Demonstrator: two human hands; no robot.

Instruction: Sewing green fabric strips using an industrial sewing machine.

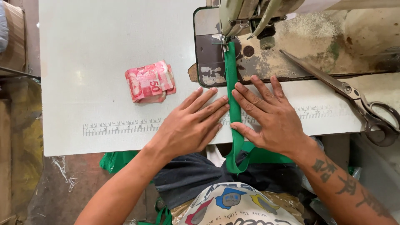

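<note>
— Nearest the lens, what shows first?

— Lap and printed shirt front (pixel 233 206) of the person, with the lower end of a green fabric strip (pixel 234 104) hanging over the table edge and looping down onto the dark garment there.

— And where does that strip run?

— Straight up the white table (pixel 96 50), from the near edge to the presser foot of the sewing machine (pixel 246 16), where its top end sits under the needle area on the worn machine bed.

— How do the hands stand to it?

— Left hand (pixel 189 125) lies flat on the table just left of the strip, fingers stretched out and together, their tips touching the strip's left edge. Right hand (pixel 271 116) lies flat on the other side, fingers spread; the forefinger rests along the strip's right edge and the thumb presses across it lower down. Neither hand is closed around anything: both are open palms pressing down, with the strip between them.

— What lies farther out?

— A printed ruler scale (pixel 121 126) runs along the table under both hands. Well to the left of the left hand sits a folded wad of pink banknotes (pixel 150 81). To the right, a pair of large metal scissors (pixel 346 89) lies slantwise, blades pointing toward the machine, handles near the table's right edge. More green cloth (pixel 118 160) hangs below the table at the left.
</note>
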